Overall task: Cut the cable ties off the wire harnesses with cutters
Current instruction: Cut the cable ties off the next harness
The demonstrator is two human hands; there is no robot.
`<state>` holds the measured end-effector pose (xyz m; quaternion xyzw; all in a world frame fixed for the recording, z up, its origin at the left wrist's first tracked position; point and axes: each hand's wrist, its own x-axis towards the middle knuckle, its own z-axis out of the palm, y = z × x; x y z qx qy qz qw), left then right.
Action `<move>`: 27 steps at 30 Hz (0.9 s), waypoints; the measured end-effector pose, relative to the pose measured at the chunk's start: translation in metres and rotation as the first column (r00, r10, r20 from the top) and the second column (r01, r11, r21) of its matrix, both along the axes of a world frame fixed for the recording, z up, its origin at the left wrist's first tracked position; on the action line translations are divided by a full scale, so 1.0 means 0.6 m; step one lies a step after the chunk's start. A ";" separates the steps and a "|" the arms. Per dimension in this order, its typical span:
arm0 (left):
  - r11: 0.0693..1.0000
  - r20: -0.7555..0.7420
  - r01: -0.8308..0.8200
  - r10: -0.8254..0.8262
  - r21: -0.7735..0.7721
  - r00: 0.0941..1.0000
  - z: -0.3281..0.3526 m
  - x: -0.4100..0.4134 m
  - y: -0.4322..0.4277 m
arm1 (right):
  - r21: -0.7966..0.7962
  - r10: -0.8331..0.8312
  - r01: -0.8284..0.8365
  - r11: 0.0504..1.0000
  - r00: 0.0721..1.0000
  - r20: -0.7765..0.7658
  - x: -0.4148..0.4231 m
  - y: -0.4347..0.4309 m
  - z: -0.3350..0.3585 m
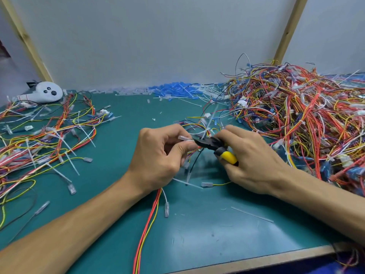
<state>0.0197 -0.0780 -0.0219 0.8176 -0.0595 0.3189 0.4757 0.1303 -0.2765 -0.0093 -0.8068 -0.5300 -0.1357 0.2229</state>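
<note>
Head view: left hand point(158, 155) pinches a soft, light red and yellow wire bundle point(147, 224); right hand point(250, 161) grips yellow-handled black cutters point(212, 146). Best hold wires near the blades.

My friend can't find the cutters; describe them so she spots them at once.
Start at the green mat, then find the right hand near its middle. It grips the cutters: a black head and the only yellow handle among thin wires.

The left hand point(158, 157) covers its grip on the harness point(150, 218); the cutters point(211, 146) blur at the tip.
</note>
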 end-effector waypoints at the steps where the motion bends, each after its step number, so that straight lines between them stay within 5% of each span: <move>1: 1.000 -0.002 -0.003 0.003 -0.003 1.000 0.001 0.000 0.001 | -0.004 -0.002 0.002 1.000 1.000 -0.004 -0.001 0.001 0.001; 27: 0.997 0.014 0.002 -0.003 0.077 1.000 0.005 -0.004 -0.001 | 0.088 0.007 -0.007 0.996 1.000 0.000 0.003 -0.002 -0.018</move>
